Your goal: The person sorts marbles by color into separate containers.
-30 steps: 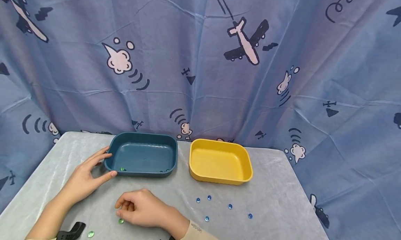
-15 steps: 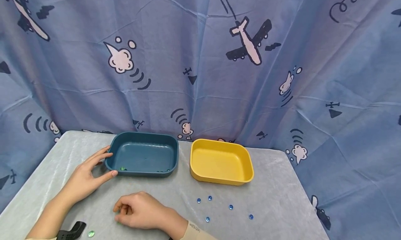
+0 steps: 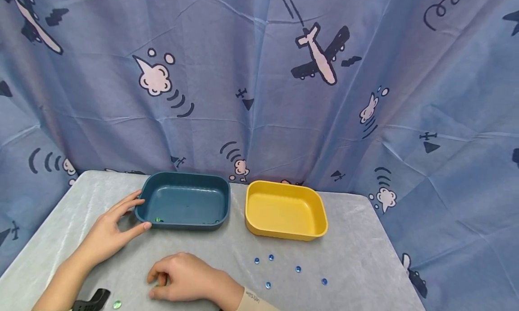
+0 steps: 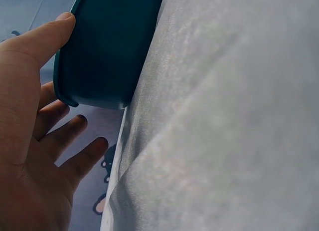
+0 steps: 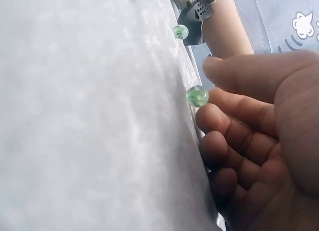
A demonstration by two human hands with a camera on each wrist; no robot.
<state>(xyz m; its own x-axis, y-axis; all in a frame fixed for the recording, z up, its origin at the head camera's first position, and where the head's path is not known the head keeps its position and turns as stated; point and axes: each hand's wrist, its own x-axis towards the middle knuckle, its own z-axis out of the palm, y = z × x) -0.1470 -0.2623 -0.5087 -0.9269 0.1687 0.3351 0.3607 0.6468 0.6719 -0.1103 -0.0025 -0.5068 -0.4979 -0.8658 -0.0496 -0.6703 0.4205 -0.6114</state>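
In the head view my left hand [image 3: 106, 236] rests at the left end of the dark teal bin [image 3: 186, 224]. Its thumb touches the front rim; the forefinger lies over the left rim, and the left wrist view shows the other fingers spread. A green glass marble [image 3: 157, 219] lies inside that bin. My right hand [image 3: 184, 277] is low over the table, fingers loosely curled and thumb apart from them. From the right wrist, a green marble [image 5: 198, 96] appears at the forefinger's tip, the thumb not closed on it. The right hand hides this marble in the head view.
A yellow bin [image 3: 285, 233] stands right of the teal one. Several blue marbles, one a blue marble [image 3: 298, 269], are scattered in front of it. Another green marble [image 3: 117, 304] lies near the left wrist's black strap [image 3: 92, 300]. A patterned curtain [image 3: 243, 76] hangs behind the table.
The right hand's thumb and fingers stand slightly farther apart. The green marble visible under that hand a second ago is hidden in the head view. The left hand stays on the bin.
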